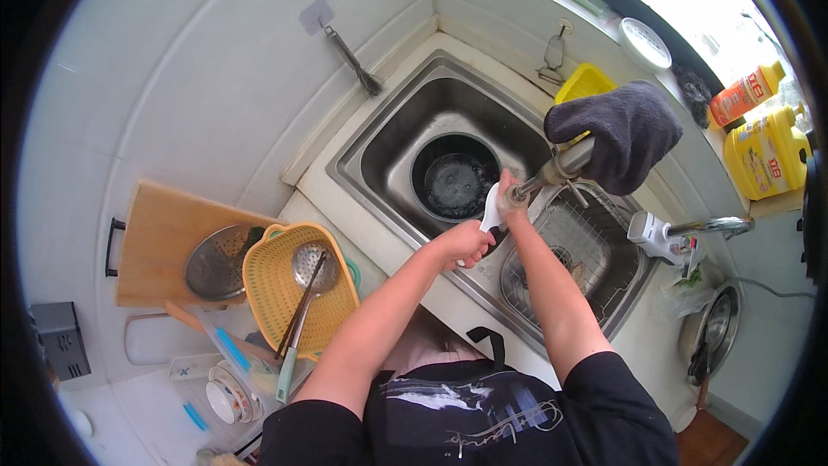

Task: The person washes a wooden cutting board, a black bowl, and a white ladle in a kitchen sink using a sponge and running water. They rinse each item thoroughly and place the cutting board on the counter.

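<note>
My left hand (464, 246) grips the handle of a white spoon or rice paddle (492, 208) over the front edge of the left sink basin. My right hand (512, 199) is pressed to the wide end of that utensil, directly under the faucet spout (533, 182); the faucet and wrist partly hide its fingers. Beyond both hands, a round dark pot (420, 171) stands in the steel basin (394, 149) with rippling, bubbly water in it. A dark grey cloth (621, 133) is draped over the faucet.
The right basin holds a wire rack (550, 226). To the left are a yellow plastic basket (272, 285) with a slotted ladle (315, 268) and chopsticks, and a wooden board (158, 246). Yellow detergent bottles (766, 152) line the sill. A second tap (708, 226) stands at the right.
</note>
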Demonstrator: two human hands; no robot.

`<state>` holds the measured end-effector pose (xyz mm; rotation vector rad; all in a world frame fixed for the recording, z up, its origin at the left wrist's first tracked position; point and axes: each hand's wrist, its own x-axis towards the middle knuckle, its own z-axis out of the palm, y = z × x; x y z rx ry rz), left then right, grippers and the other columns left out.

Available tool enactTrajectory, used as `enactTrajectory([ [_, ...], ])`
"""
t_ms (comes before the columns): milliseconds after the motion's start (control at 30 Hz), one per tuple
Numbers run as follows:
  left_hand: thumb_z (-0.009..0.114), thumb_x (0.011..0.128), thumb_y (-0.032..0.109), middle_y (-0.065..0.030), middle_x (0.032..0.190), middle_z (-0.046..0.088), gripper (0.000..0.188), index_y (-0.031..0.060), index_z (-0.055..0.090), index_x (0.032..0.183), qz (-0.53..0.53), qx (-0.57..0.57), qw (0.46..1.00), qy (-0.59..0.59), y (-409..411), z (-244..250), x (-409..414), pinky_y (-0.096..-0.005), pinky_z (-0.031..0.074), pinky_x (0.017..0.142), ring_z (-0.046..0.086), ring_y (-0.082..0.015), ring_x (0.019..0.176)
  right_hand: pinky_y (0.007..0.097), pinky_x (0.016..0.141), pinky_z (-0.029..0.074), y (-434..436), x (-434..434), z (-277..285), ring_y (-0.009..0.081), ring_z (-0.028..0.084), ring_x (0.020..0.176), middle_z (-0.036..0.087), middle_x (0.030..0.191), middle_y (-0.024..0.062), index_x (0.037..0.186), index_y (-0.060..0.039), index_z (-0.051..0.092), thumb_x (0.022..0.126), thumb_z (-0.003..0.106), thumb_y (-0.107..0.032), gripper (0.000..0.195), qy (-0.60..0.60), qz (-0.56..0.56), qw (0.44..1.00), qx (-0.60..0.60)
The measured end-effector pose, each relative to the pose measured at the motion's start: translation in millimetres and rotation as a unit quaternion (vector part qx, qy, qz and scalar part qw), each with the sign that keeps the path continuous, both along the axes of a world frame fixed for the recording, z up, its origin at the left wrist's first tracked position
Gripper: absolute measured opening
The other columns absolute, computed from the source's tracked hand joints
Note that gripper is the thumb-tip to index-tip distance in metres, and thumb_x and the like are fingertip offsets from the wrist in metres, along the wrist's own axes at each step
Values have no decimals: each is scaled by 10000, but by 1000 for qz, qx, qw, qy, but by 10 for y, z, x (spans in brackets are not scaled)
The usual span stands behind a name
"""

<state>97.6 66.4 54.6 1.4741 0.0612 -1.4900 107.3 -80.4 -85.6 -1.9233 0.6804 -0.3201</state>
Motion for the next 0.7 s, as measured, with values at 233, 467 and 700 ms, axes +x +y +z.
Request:
enactTrajectory([
  [233,392,835,105,65,537,292,63,65,428,868,176,-116,957,201,111,-282,-3,-149,156,321,224,-12,399,323,505,412,110,-43,38,175,508,528,518,607,20,677,-99,575,755,564,-275,193,-76,-268,784,555],
  [467,377,853,121,63,535,305,69,78,432,859,254,-173,911,276,188,-431,-27,-140,175,299,225,-11,385,316,535,434,427,-314,323,178,527,697,515,855,60,973,-48,468,803,521,-109,188,-62,-130,802,580],
  [700,382,850,115,64,534,300,53,86,426,843,261,-182,917,240,32,-318,-123,-143,165,305,237,-16,395,295,505,424,258,-111,-5,145,514,625,522,723,24,843,-77,515,818,521,-184,110,-104,-144,878,444],
])
